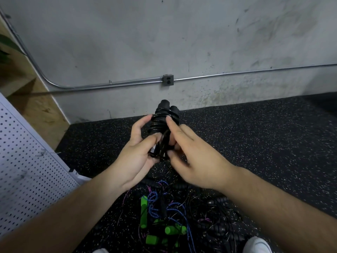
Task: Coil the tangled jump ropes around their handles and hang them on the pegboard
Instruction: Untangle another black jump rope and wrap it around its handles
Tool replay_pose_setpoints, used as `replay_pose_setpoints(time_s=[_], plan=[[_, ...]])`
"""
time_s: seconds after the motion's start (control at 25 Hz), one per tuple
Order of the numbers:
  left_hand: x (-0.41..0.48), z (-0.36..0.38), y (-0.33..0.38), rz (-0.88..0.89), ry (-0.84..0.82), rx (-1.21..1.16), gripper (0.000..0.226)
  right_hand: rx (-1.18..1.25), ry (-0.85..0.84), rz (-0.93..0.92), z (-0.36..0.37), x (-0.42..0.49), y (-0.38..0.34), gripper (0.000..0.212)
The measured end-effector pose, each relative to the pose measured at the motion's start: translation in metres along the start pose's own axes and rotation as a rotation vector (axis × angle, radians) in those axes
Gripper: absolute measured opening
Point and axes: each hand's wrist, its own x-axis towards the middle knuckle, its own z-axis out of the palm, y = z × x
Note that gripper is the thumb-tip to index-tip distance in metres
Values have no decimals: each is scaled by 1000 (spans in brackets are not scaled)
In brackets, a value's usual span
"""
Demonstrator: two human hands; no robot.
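black jump rope bundle (164, 118) in left hand (135, 152), ends toward wall (164, 42)

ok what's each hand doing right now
Left hand: grips the coiled black jump rope by its handles.
Right hand: pinches that rope's loose cord below the coil.

Black rope (162, 123), green handles (143, 211), speckled floor (255, 143)

Scuffed grey wall (164, 33) is crossed by a metal conduit (237, 72), outlet box (168, 80) mounted on it. Speckled black floor (264, 134) is spread below, plywood (40, 110) is seen left.
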Motion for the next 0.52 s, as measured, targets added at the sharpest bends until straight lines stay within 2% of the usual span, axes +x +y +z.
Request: replay_pose_setpoints(time_s=[0.16,0.32,0.52], plan=[[1,1,3,-9,18,-16,52,-234,224,-33,-1,5,8,62],[-3,6,3,-8,-17,14,61,-354,295,-58,5,8,8,59],[-2,8,11,4,-44,-81,71,-405,328,-65,1,12,11,60]])
